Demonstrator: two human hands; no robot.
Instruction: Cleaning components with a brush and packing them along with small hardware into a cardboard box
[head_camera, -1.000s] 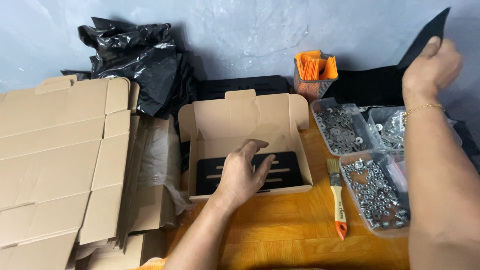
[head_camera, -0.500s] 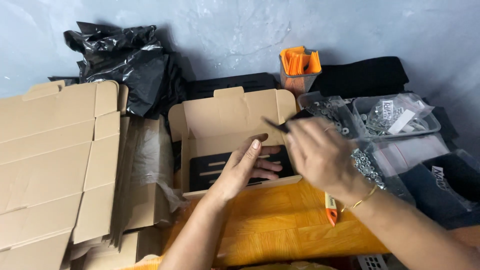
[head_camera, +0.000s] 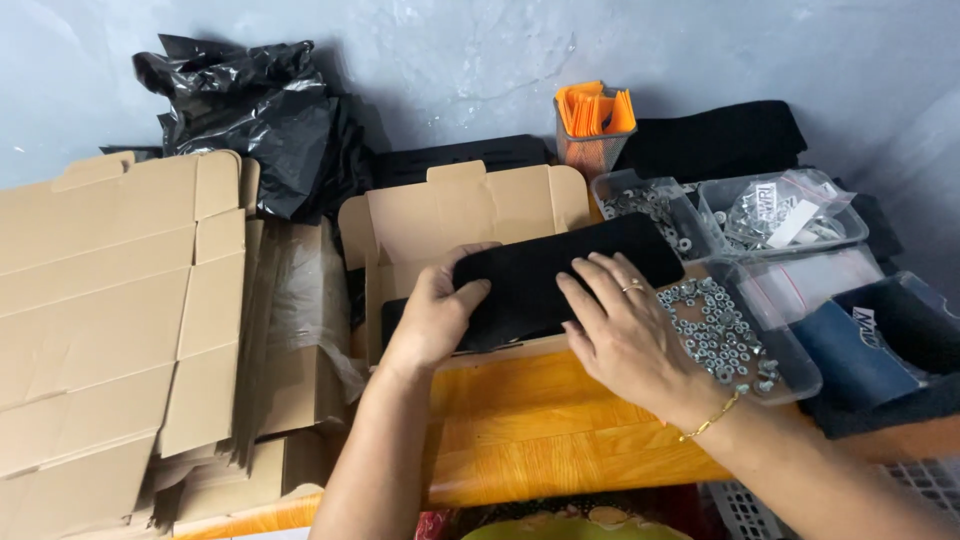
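An open brown cardboard box (head_camera: 470, 215) sits in the middle of the yellow wooden table (head_camera: 530, 430). A flat black pad (head_camera: 560, 270) lies across the box's mouth. My left hand (head_camera: 432, 318) grips the pad's left end, thumb on top. My right hand (head_camera: 625, 335) presses flat on the pad's right part, fingers spread, with a ring and a thin gold bracelet. A dark slotted plate inside the box is mostly hidden under the pad.
Flat folded cartons (head_camera: 110, 310) are stacked at the left. Black plastic bags (head_camera: 255, 120) lie behind them. Clear trays of metal nuts (head_camera: 725, 335) and small bags (head_camera: 780, 220) stand at the right, with an orange-filled cup (head_camera: 595, 125) and black fabric (head_camera: 715, 140) behind.
My right hand came down from the upper right with the black pad and now lays it across the box. My left hand moved from the slotted plate to the pad's left end.
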